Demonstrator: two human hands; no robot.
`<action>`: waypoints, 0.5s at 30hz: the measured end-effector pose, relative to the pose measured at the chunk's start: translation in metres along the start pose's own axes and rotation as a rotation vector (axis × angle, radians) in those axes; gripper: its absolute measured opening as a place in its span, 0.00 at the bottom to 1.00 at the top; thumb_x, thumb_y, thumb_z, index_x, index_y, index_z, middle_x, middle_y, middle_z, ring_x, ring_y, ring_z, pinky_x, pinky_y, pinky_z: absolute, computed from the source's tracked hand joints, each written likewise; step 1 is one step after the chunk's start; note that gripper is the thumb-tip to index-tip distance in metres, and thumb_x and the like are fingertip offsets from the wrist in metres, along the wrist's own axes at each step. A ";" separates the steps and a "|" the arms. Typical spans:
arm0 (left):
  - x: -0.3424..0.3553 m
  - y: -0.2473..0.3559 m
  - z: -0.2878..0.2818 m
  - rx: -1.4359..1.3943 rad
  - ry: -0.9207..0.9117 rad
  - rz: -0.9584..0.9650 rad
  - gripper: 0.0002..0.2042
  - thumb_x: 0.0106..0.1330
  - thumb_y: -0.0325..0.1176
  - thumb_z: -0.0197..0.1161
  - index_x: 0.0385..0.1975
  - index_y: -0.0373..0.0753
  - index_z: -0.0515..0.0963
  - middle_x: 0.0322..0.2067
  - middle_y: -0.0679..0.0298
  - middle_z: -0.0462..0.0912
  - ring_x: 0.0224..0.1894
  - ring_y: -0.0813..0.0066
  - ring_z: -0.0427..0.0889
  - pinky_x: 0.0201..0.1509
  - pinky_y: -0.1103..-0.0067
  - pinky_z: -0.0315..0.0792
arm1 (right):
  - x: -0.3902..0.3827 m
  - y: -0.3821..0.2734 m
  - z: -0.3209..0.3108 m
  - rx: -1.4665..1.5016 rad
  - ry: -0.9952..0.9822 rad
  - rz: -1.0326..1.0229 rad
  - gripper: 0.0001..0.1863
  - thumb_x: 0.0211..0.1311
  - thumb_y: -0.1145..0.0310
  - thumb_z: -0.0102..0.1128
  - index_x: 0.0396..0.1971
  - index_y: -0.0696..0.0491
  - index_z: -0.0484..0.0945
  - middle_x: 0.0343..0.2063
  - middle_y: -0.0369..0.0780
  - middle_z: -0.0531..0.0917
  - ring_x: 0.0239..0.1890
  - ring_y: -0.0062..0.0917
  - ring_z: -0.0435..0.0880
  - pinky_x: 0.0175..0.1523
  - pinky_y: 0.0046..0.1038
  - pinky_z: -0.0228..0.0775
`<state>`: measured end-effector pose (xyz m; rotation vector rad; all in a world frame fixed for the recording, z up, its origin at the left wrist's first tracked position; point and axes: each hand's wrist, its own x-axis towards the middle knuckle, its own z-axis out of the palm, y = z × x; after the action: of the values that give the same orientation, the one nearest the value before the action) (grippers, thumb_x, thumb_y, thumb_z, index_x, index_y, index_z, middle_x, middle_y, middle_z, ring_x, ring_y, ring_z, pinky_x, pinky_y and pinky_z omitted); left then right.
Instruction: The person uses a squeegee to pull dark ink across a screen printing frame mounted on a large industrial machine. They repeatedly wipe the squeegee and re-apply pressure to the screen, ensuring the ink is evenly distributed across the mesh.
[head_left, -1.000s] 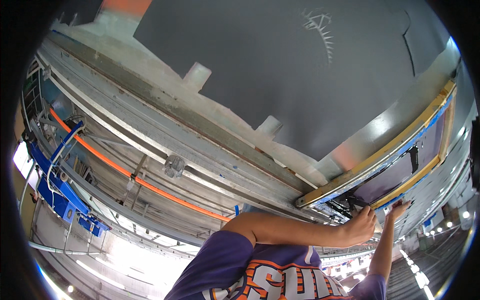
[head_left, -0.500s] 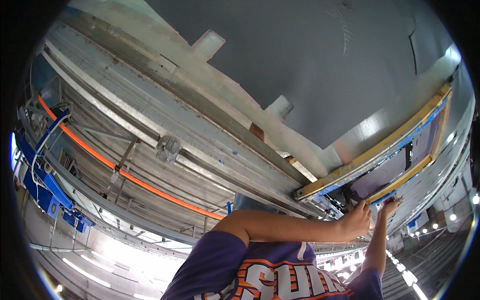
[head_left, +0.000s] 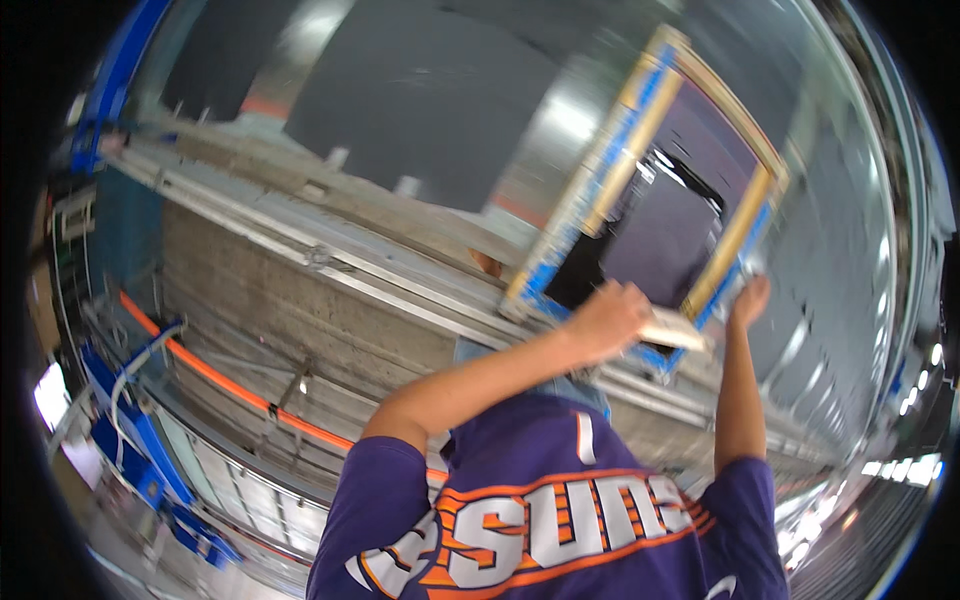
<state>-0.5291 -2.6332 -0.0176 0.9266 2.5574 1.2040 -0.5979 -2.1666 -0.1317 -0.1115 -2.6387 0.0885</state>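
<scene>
A wooden screen-printing frame (head_left: 738,240), edged with blue tape, lies tilted across the long table at the right. Glossy black ink (head_left: 580,270) is spread over its mesh, mostly along the left side and toward the far part. My left hand (head_left: 612,318) is closed on a pale wooden bar that looks like a squeegee (head_left: 678,329), at the frame's near end. At the frame's right outer edge, my right hand (head_left: 750,300) has its fingers curled against the rail; they are somewhat blurred.
Dark grey panels (head_left: 420,100) lie on the table's pale surface to the left. A metal rail (head_left: 390,270) runs along the near table edge. Below it are an orange hose (head_left: 220,362) and blue machine parts (head_left: 130,440). More dark sheet (head_left: 820,330) extends at the right.
My view has turned and tilted downward, so the frame shows more fully and nearer the middle. Both hands remain at the frame's near end.
</scene>
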 end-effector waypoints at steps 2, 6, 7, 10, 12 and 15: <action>-0.009 -0.005 0.007 0.018 0.103 0.036 0.15 0.56 0.34 0.65 0.46 0.47 0.83 0.42 0.67 0.81 0.45 0.66 0.78 0.47 0.68 0.71 | 0.020 -0.068 -0.012 0.253 -0.208 0.369 0.17 0.73 0.61 0.48 0.54 0.52 0.79 0.50 0.48 0.84 0.53 0.45 0.82 0.59 0.40 0.71; -0.018 0.017 -0.016 0.026 0.135 -0.033 0.20 0.52 0.27 0.67 0.48 0.45 0.83 0.45 0.66 0.84 0.49 0.62 0.81 0.52 0.68 0.75 | 0.036 -0.112 -0.033 0.449 -0.233 0.550 0.16 0.74 0.58 0.49 0.51 0.49 0.80 0.41 0.53 0.85 0.46 0.51 0.84 0.51 0.44 0.74; -0.015 0.023 -0.016 0.078 0.145 -0.055 0.20 0.52 0.26 0.66 0.48 0.45 0.84 0.46 0.67 0.85 0.49 0.61 0.81 0.51 0.67 0.76 | 0.033 -0.107 -0.029 0.509 -0.202 0.518 0.16 0.74 0.58 0.50 0.48 0.49 0.82 0.41 0.52 0.85 0.46 0.50 0.85 0.50 0.44 0.73; 0.003 0.032 -0.006 0.163 0.126 -0.081 0.21 0.53 0.25 0.64 0.49 0.45 0.83 0.49 0.66 0.85 0.50 0.62 0.81 0.53 0.67 0.75 | 0.033 -0.100 -0.019 0.631 -0.237 0.549 0.16 0.73 0.57 0.51 0.44 0.50 0.85 0.41 0.52 0.86 0.44 0.49 0.85 0.50 0.42 0.74; 0.016 0.031 0.011 0.186 0.096 -0.071 0.22 0.53 0.24 0.63 0.50 0.45 0.83 0.50 0.66 0.85 0.52 0.62 0.81 0.54 0.66 0.75 | 0.041 -0.100 -0.021 0.719 -0.376 0.658 0.16 0.73 0.57 0.52 0.44 0.50 0.86 0.41 0.51 0.87 0.45 0.48 0.85 0.51 0.41 0.74; 0.018 0.032 0.018 0.250 0.033 0.053 0.21 0.55 0.24 0.63 0.51 0.45 0.83 0.50 0.65 0.86 0.53 0.62 0.81 0.55 0.66 0.75 | 0.048 -0.099 -0.019 0.777 -0.441 0.723 0.17 0.72 0.56 0.53 0.45 0.50 0.86 0.41 0.50 0.87 0.46 0.47 0.86 0.52 0.39 0.75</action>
<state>-0.5216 -2.5957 -0.0037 1.0376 2.7714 0.9332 -0.6365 -2.2600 -0.0841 -0.8362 -2.6170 1.4854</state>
